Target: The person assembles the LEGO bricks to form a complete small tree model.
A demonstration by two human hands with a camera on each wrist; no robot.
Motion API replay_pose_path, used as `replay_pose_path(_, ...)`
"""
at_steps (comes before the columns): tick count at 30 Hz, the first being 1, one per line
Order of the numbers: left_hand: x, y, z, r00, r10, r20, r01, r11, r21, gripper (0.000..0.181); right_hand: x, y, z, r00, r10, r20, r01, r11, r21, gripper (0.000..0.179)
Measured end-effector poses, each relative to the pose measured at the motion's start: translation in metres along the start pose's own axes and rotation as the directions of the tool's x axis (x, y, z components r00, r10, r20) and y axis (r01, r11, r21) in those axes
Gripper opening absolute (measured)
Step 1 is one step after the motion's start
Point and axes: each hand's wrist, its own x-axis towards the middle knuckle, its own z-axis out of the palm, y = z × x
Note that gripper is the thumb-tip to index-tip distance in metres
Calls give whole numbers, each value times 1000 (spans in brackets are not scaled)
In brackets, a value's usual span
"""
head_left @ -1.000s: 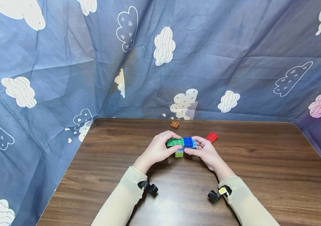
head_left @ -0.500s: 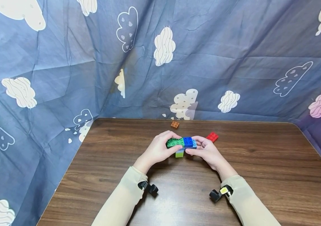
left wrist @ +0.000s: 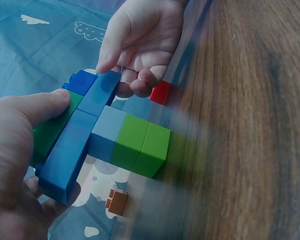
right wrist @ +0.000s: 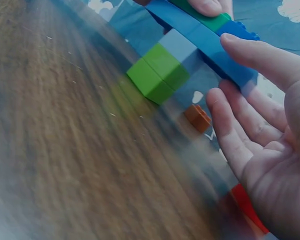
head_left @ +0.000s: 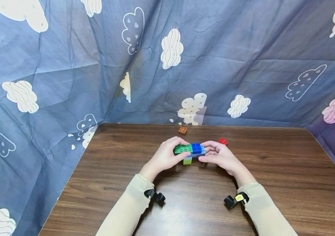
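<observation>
A T-shaped stack of toy building bricks stands on the table. Its column has two lime green bricks (left wrist: 142, 145) at the foot and a pale blue brick (left wrist: 108, 132) above them. Across the column lie blue bricks (left wrist: 67, 150), end to end. On top sit a green brick (head_left: 183, 149) and a dark blue brick (head_left: 196, 148). My left hand (head_left: 169, 154) grips the stack's left end, thumb on the near side of the green brick. At the right end my right hand (head_left: 221, 159) has its thumb and fingers spread apart, fingertips close by the blue brick.
An orange-brown brick (head_left: 182, 130) lies near the table's back edge. Behind the right hand a red brick (head_left: 223, 141) is partly covered. A patterned blue cloth (head_left: 155, 82) hangs behind the wooden table (head_left: 288, 170).
My right hand has loosened and shifted rightward off the stack's end, now covering more of the red brick. The left hand and the stack have stayed in place.
</observation>
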Motion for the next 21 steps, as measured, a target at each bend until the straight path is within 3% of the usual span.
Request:
replay_pose_path(7, 0, -1, 1, 1000, 9, -10, -9, 1000, -4, 29, -2, -1, -12, 1000, 6, -21, -7, 998, -56, 48)
replay_pose_path(13, 0, -4, 6, 1000, 4, -15, -5, 1000, -13, 30, -6, -4, -22, 995, -51, -80, 47, 998, -49, 44)
replay_pose_path(21, 0, -5, 7, 1000, 7, -9, -7, 1000, -10, 30, -11, -10, -42, 960, -158, -229, 168, 986, 22, 24)
